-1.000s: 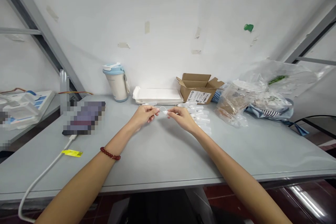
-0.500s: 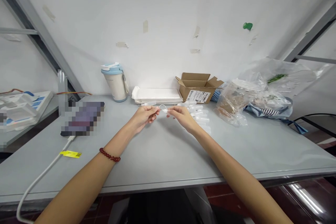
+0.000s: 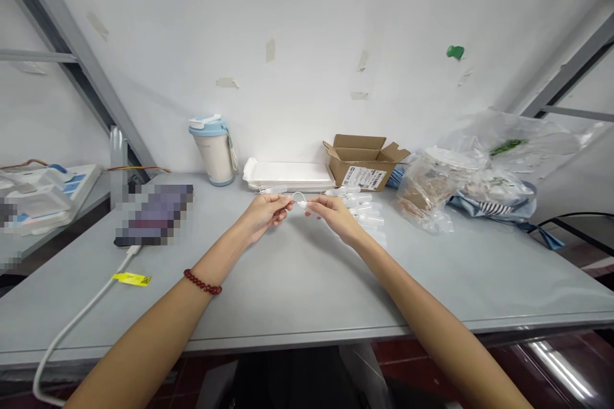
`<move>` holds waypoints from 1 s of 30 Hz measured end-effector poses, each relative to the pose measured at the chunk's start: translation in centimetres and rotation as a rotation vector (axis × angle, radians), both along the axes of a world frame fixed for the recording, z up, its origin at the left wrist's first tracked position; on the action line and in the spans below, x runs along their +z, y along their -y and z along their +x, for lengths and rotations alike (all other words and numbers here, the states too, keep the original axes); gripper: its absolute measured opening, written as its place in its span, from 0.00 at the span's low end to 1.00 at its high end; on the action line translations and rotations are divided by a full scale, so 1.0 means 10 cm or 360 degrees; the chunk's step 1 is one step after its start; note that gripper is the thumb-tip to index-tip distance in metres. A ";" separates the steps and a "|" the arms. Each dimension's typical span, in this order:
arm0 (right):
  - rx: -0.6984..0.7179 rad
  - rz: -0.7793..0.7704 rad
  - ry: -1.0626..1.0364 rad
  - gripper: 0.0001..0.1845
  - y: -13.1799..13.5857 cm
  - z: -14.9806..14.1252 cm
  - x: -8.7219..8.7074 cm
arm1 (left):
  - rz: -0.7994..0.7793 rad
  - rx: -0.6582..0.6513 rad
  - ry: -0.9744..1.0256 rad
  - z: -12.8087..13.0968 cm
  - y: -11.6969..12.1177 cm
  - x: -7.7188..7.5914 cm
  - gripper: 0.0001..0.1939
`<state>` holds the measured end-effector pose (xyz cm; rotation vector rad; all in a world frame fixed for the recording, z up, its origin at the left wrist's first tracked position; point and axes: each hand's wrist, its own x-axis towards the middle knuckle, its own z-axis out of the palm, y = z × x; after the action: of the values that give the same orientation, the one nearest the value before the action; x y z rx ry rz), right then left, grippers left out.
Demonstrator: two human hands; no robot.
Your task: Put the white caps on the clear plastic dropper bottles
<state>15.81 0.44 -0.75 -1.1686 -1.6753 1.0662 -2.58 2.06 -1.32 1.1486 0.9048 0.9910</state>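
Note:
Over the far middle of the grey table, my left hand and my right hand meet with fingertips pinched. Between them is a small white cable piece that curls up in a short loop. Each hand pinches one end of it. My left wrist wears a dark red bead bracelet. Just behind my right hand lie several small clear plastic pieces on the table.
A pale blue-lidded cup, a flat white tray and an open cardboard box stand along the wall. Crumpled clear plastic bags fill the right. A blurred dark device with a white cable lies at left.
Both hands stay pinched on the small white cable piece and have barely shifted; the loop between them looks slightly tighter.

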 end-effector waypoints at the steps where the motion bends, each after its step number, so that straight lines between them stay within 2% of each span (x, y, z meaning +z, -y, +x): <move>1: 0.0003 0.0002 0.0003 0.14 0.00 0.00 0.00 | 0.0001 -0.0001 -0.0003 0.00 0.00 0.00 0.13; 15: -0.0002 0.0022 0.0087 0.13 0.02 0.00 0.00 | 0.0087 0.0047 -0.0179 0.00 -0.03 -0.05 0.15; 23: 0.0074 0.0017 0.0055 0.14 0.03 -0.03 -0.02 | 0.0104 0.0088 -0.0193 0.00 -0.03 -0.05 0.15; 26: 0.0114 -0.0007 0.0015 0.14 0.03 -0.04 -0.05 | 0.0146 0.0118 -0.0288 0.02 -0.01 -0.04 0.15; 30: 0.0051 0.0016 0.0068 0.13 0.05 -0.08 -0.09 | 0.0270 0.0211 -0.0503 0.08 0.06 -0.03 0.14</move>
<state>15.01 -0.10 -1.66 -1.1691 -1.7355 1.0581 -1.75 1.50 -1.67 1.4303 1.1773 1.0247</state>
